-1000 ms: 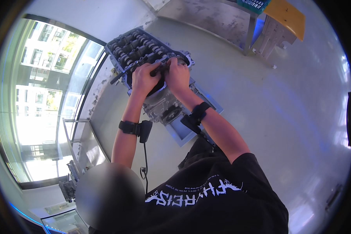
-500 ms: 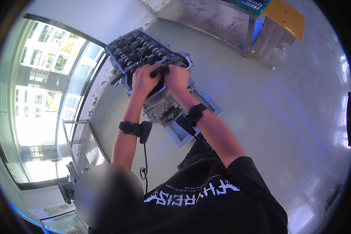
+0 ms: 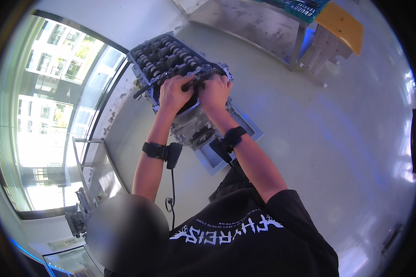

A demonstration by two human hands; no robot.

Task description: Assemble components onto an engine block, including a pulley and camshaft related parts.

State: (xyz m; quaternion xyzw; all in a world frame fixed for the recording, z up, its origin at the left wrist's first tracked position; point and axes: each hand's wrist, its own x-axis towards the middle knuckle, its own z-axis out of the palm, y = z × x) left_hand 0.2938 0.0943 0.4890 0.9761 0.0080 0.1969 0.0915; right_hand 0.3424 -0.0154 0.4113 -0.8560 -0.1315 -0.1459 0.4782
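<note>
Both hands work at the near end of an engine (image 3: 171, 53), whose camshafts and lobes lie exposed on top. My left hand (image 3: 174, 94) is closed around a short dark cylindrical piece (image 3: 186, 87), at the edge of the dark opening on that end. Beside it, my right hand (image 3: 215, 94) is closed with curled fingers next to the timing chain (image 3: 208, 73); its fingertips and whatever they hold are hidden. A dark bar (image 3: 142, 91) sticks out past the engine's left side, near my left hand.
The engine rests over a grey metal frame (image 3: 249, 124) near the floor. A metal table (image 3: 245, 30) stands at the far side, with a teal tool tray (image 3: 305, 10) and a yellow-topped stool (image 3: 339, 27). Windows line the left, above a metal cart (image 3: 108, 171).
My right hand has turned slightly and its fingers have shifted at the engine's near end. My left hand keeps its hold. The whole view has moved a little.
</note>
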